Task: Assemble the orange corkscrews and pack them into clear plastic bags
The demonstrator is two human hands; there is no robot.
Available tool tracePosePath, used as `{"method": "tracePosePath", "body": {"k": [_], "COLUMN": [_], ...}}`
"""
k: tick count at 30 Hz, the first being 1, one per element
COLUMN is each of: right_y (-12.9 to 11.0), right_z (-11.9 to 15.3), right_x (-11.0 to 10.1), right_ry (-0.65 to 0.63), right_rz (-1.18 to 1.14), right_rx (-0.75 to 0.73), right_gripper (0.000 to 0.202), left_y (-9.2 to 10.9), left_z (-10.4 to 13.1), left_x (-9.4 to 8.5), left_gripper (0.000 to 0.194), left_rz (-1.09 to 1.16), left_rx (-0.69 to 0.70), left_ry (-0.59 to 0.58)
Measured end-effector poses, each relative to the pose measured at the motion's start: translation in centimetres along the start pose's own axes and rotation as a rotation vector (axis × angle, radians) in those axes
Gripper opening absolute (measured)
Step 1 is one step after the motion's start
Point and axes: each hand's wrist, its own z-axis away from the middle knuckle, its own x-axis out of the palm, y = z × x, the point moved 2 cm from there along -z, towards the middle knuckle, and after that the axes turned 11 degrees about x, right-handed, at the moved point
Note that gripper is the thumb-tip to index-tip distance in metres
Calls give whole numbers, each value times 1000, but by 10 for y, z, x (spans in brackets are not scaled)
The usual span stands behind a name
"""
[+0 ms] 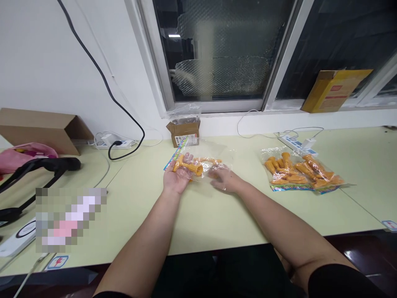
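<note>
A clear plastic bag (208, 151) with a colourful printed strip along its left end lies between my hands, over the table. Orange plastic horn-shaped pieces (195, 168) show in it; how many is unclear through the glare. My left hand (177, 180) is palm up under the bag's left end, fingers curled round it and one orange piece. At the right end, my right hand (225, 179) grips the bag with bent fingers, partly covered by the shiny film. To the right lie filled bags (285, 169) of similar orange pieces.
A small open carton (182, 132) stands behind the bag, against the wall. Power strips (116, 143) with cables lie along the back. At left are a cardboard box (40, 126), a pink bag (26, 157) and a black frame (40, 182). A yellow box (335, 91) leans on the window.
</note>
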Motion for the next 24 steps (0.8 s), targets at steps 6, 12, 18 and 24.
{"method": "tracePosePath", "body": {"k": [6,12,18,24], "right_y": [28,38,46,48], "right_z": [11,13,12,11], "right_x": [-26,-46,-57,-65], "right_ry": [82,123,353,420], "right_rz": [34,26,-768,-1252], "right_rx": [377,649,851,742], "right_gripper": [26,25,17,23], "left_y": [-1,-1,-1,-1], "left_z": [-5,-3,1,2], "left_x": [-8,-5,-1,0], "left_gripper": [47,42,41,42], "left_rz": [8,12,17,10], "left_rx": [-26,13,5,6], "left_ry": [-36,1,6,-8]}}
